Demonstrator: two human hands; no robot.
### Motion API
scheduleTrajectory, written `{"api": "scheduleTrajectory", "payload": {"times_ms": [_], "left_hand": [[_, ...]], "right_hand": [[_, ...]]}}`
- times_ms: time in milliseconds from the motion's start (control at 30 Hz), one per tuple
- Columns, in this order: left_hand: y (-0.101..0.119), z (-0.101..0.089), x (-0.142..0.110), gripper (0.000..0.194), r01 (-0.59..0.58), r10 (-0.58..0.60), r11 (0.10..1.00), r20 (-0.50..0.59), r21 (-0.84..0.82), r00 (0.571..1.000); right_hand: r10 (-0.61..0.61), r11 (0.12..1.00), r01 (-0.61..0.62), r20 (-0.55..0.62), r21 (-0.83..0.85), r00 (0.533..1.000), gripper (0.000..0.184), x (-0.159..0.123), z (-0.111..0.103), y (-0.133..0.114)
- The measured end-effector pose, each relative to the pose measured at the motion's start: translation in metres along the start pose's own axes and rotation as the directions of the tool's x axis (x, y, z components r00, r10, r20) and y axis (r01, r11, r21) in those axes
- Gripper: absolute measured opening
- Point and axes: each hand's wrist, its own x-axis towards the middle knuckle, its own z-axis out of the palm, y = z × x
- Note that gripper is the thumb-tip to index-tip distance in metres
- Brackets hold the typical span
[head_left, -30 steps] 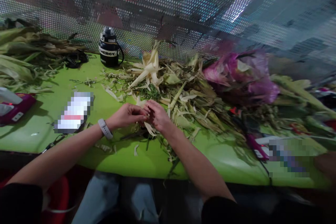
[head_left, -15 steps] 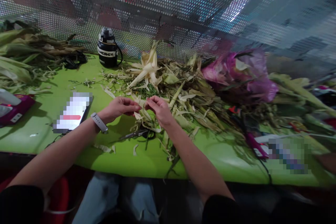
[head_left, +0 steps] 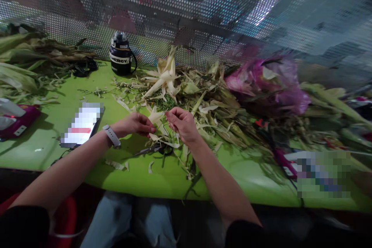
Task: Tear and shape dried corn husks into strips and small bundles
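My left hand [head_left: 138,124], with a pale watch band on the wrist, is closed with thumb and fingertips pinched together. Apart from it, my right hand [head_left: 183,127] is also pinched, its fingertips pointing left. What either pinch holds is too small to make out. A pale strip of corn husk [head_left: 170,144] curls just under both hands, close to the fingers. Between the hands lies a broader piece of husk [head_left: 156,117]. Scissors [head_left: 149,150] with dark handles rest on the green table [head_left: 136,178] below, partly covered by husk shreds. A star-shaped husk figure [head_left: 165,77] stands behind.
A phone [head_left: 83,124] lies left of my arm, beside a magenta device [head_left: 21,120]. A black bottle [head_left: 120,55] stands near the perforated screen [head_left: 174,7]. Husk scraps [head_left: 226,120] and a pink plastic bag [head_left: 267,81] spread to the right. More husks [head_left: 17,73] lie far left.
My hands were together at a small piece, then drew apart; the gap is now wider, with the right hand shifted right. The scissors have come into clearer view below.
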Motion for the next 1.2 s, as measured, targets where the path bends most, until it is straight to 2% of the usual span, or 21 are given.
{"api": "scheduleTrajectory", "payload": {"times_ms": [200,333,433,533,633,733,833,900,967,1000,1033,1067,1133,1200], "left_hand": [[-0.002,-0.002,-0.002,0.034,-0.022,0.009,0.997,0.174,0.071,0.985],[-0.003,0.0,-0.002,0.034,-0.059,0.02,0.979,0.196,0.196,0.98],[-0.006,0.003,-0.001,0.033,-0.08,0.036,0.971,0.195,0.227,0.98],[-0.006,0.005,-0.001,0.03,-0.096,0.061,0.981,0.199,0.171,0.978],[-0.003,0.003,0.0,0.029,-0.1,0.086,0.993,0.188,0.063,0.978],[0.0,0.001,0.0,0.027,-0.088,0.09,0.996,0.137,-0.016,0.987],[0.002,-0.002,0.0,0.026,-0.078,0.085,0.994,0.091,-0.079,0.992],[0.002,-0.004,0.0,0.025,-0.083,0.091,0.99,0.069,-0.111,0.993],[0.001,-0.007,0.001,0.024,-0.099,0.106,0.986,0.051,-0.134,0.993],[0.0,-0.009,0.001,0.024,-0.109,0.117,0.983,0.042,-0.145,0.992],[0.0,-0.01,0.002,0.024,-0.119,0.126,0.981,0.033,-0.156,0.991],[-0.001,-0.012,0.002,0.024,-0.13,0.135,0.978,0.022,-0.166,0.991],[-0.002,-0.013,0.003,0.024,-0.144,0.148,0.973,0.009,-0.181,0.989],[-0.003,-0.013,0.004,0.025,-0.148,0.151,0.97,0.002,-0.191,0.989]], "right_hand": [[0.083,0.992,-0.081,-0.013,0.101,0.996,0.043,0.005,0.002,0.003],[0.107,0.99,-0.109,0.027,0.087,0.994,0.042,0.002,0.006,0.004],[0.127,0.988,-0.131,0.05,0.078,0.991,0.04,0.002,0.01,0.006],[0.04,0.997,-0.04,-0.005,0.071,0.999,0.04,0.005,0.01,0.008],[-0.099,0.986,0.092,-0.042,-0.139,0.994,0.052,0.008,0.003,0.011],[-0.196,0.873,0.104,-0.148,-0.477,0.969,0.036,0.009,-0.009,0.011],[-0.391,0.644,0.092,-0.224,-0.759,0.893,0.02,0.008,-0.017,0.007],[-0.522,0.505,0.134,-0.178,-0.853,0.834,0.019,0.004,-0.018,0.001],[-0.599,0.453,0.201,-0.13,-0.868,0.79,0.02,0.0,-0.016,-0.008],[-0.611,0.453,0.236,-0.107,-0.86,0.785,0.02,-0.003,-0.014,-0.013],[-0.593,0.464,0.272,-0.068,-0.843,0.802,0.019,-0.006,-0.013,-0.017],[-0.533,0.486,0.306,0.0,-0.819,0.846,0.018,-0.008,-0.011,-0.022],[-0.317,0.573,0.328,0.166,-0.751,0.934,0.015,-0.012,-0.009,-0.029],[-0.076,0.692,0.256,0.285,-0.675,0.956,0.015,-0.013,-0.008,-0.031]]}}
